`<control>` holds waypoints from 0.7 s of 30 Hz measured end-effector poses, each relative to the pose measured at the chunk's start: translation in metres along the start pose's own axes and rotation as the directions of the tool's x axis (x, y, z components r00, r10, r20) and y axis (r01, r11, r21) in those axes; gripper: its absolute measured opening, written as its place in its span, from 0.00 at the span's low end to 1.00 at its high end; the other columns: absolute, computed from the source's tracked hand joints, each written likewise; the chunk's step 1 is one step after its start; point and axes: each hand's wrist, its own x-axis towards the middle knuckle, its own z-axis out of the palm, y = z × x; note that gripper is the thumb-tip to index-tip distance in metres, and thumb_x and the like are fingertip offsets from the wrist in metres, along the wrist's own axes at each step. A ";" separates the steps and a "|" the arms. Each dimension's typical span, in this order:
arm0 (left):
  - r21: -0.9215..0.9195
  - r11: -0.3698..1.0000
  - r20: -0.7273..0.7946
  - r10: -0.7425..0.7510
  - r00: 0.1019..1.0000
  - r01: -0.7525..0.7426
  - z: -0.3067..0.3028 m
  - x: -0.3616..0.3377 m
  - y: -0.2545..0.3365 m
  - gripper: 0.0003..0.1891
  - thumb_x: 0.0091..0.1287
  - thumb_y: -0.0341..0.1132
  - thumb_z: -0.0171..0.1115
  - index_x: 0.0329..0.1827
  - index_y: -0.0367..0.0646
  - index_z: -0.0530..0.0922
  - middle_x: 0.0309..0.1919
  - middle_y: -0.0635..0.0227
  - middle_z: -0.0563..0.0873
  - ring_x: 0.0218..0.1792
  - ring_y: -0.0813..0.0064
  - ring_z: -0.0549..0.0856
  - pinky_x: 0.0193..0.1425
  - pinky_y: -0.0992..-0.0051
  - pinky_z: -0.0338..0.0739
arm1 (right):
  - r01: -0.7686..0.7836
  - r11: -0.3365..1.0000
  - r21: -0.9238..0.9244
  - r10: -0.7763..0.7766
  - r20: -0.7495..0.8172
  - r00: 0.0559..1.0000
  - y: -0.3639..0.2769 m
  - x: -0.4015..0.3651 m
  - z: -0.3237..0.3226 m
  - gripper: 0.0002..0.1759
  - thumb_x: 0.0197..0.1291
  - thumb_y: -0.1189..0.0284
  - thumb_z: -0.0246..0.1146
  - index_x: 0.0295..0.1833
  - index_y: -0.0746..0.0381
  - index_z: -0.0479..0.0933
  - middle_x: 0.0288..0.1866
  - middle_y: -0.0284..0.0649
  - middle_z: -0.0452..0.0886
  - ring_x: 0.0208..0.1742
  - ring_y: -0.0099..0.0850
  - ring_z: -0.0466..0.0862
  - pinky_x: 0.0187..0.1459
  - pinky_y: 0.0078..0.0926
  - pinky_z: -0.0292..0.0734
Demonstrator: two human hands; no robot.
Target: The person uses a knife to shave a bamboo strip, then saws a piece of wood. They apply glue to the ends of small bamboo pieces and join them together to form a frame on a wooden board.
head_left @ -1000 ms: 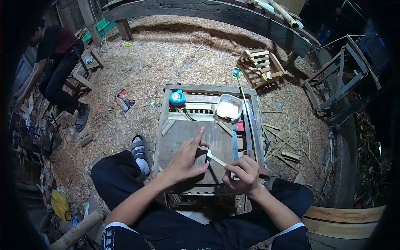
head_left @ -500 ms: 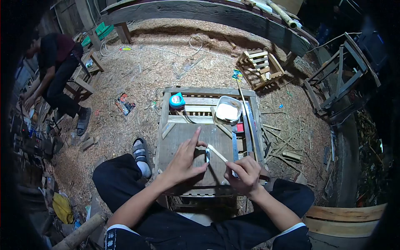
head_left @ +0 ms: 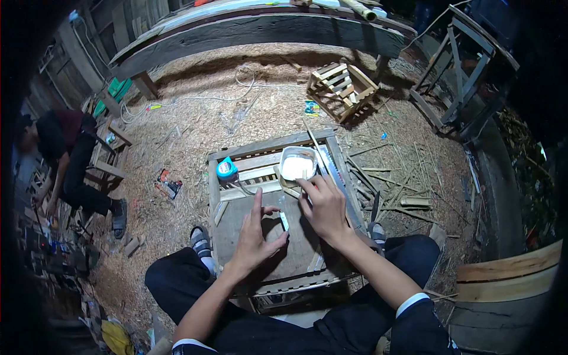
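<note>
My left hand (head_left: 255, 239) is over the low wooden table (head_left: 248, 216), index finger raised. Its thumb and another finger pinch a small, narrow, whitish piece (head_left: 284, 222) by the ends. My right hand (head_left: 324, 208) grips a thin wooden stick (head_left: 305, 174), its tip in the white plastic tub (head_left: 288, 155). White paste (head_left: 296, 168) fills the tub's bottom; most of the stick is hidden by the fingers. A blue tape measure (head_left: 226, 170) rests on the slats at the table's far left.
A long thin stick (head_left: 315, 145) and a saw-like blade (head_left: 335, 168) lie along the table's right side. Beyond stands a slatted wooden crate (head_left: 342, 92). Bamboo strips (head_left: 408, 192) litter the floor at right. Another person (head_left: 74, 160) bends down at far left.
My right hand has moved forward from beside the small piece, bringing the stick to the tub. My left hand still pinches the piece. The camera view has shifted and tilted.
</note>
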 end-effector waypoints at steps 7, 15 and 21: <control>-0.097 0.995 -0.050 -0.041 0.998 0.036 -0.005 0.002 -0.002 0.64 0.61 0.31 0.81 0.93 0.42 0.41 0.60 0.56 0.88 0.62 0.57 0.84 0.76 0.56 0.71 | -0.063 0.997 -0.039 0.066 0.106 0.992 0.010 -0.008 -0.004 0.25 0.57 0.74 0.75 0.63 0.60 0.85 0.50 0.44 0.86 0.56 0.44 0.84 0.55 0.43 0.79; -0.131 0.991 -0.069 0.033 0.997 -0.042 -0.003 0.000 -0.002 0.67 0.60 0.25 0.82 0.94 0.47 0.38 0.58 0.57 0.85 0.56 0.67 0.87 0.63 0.66 0.84 | 0.069 0.996 -0.049 -0.063 0.109 0.992 -0.019 -0.027 -0.034 0.33 0.57 0.73 0.77 0.71 0.57 0.81 0.55 0.39 0.85 0.57 0.38 0.83 0.60 0.42 0.70; -0.137 0.989 -0.107 0.043 0.993 -0.058 -0.003 -0.004 0.003 0.67 0.59 0.28 0.82 0.93 0.43 0.38 0.58 0.57 0.85 0.56 0.64 0.87 0.65 0.62 0.82 | 0.123 0.989 0.081 -0.135 0.159 0.978 -0.021 -0.040 -0.027 0.32 0.60 0.69 0.77 0.72 0.55 0.81 0.58 0.37 0.87 0.59 0.37 0.83 0.59 0.41 0.69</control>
